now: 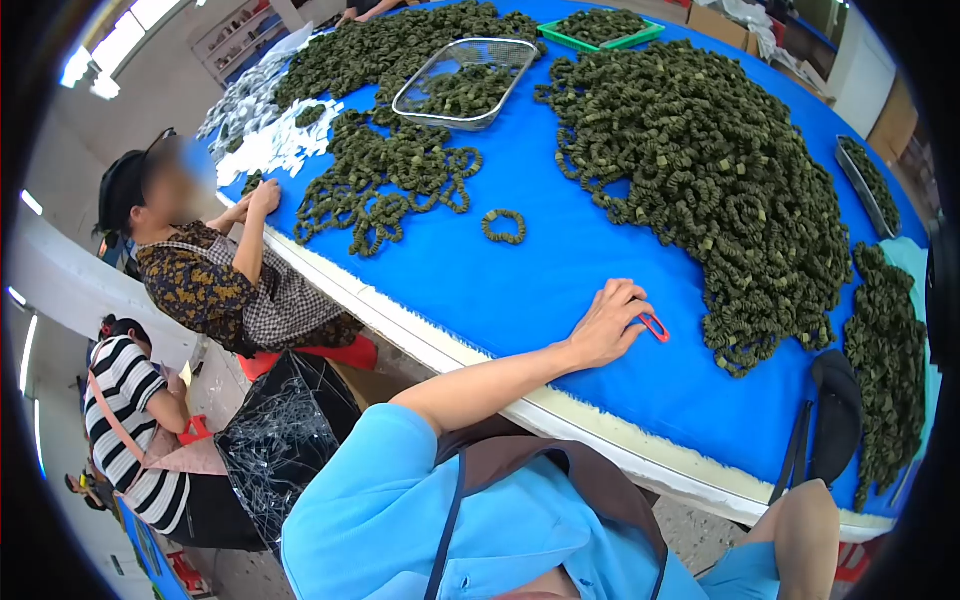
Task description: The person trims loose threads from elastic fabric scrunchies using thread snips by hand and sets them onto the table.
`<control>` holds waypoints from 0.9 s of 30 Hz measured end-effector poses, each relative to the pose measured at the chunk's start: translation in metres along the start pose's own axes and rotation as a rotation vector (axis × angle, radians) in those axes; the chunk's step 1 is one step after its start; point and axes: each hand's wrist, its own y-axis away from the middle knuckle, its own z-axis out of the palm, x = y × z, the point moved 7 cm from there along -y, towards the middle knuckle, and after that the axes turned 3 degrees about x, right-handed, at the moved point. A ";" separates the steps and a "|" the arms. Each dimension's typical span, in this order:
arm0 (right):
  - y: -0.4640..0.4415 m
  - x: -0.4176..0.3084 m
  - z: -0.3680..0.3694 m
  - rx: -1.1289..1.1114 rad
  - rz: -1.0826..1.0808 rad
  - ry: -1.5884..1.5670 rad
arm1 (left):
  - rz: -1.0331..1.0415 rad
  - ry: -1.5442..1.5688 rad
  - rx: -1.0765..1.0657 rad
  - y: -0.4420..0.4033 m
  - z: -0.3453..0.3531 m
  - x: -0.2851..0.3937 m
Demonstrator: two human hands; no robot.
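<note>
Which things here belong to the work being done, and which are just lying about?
Likely part of the job:
small red loop-shaped tool, at the left hand's fingertips
large pile of dark-green coiled rings
silver wire-mesh basket with similar rings

Seemingly just lying about:
black soft pouch-like item
brown cardboard box beyond the table

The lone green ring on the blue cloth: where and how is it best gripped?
Likely a pinch on the near right rim of the green ring, coming from where the left hand is: the ring lies flat on the blue cloth, apart from the big pile, with an open centre.
</note>
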 end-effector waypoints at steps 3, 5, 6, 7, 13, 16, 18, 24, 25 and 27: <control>0.002 0.000 0.001 0.001 -0.014 0.011 | -0.020 -0.016 -0.022 0.002 -0.002 -0.001; 0.005 -0.002 0.001 0.000 -0.027 0.015 | -0.023 -0.021 -0.016 -0.001 -0.005 -0.003; 0.007 -0.004 0.001 0.008 -0.037 0.019 | -0.020 -0.015 -0.009 -0.003 -0.006 -0.004; 0.008 -0.005 0.001 0.010 -0.040 0.019 | -0.019 -0.005 -0.009 -0.002 -0.006 -0.004; 0.010 -0.011 0.003 0.013 -0.077 0.007 | -0.007 0.018 -0.016 -0.001 0.002 -0.001; 0.011 -0.014 0.004 0.016 -0.088 -0.009 | -0.012 -0.005 -0.014 0.001 -0.005 -0.003; 0.013 -0.018 0.003 0.025 -0.103 -0.021 | -0.013 0.001 -0.012 0.000 -0.003 0.001; 0.019 -0.030 0.002 0.052 -0.189 -0.110 | 0.023 0.003 -0.008 -0.001 -0.006 0.001; 0.022 -0.035 0.003 0.066 -0.233 -0.144 | 0.037 0.005 -0.003 -0.003 -0.006 0.004; 0.033 -0.048 0.004 0.080 -0.349 -0.252 | 0.080 0.045 -0.001 -0.004 -0.010 0.007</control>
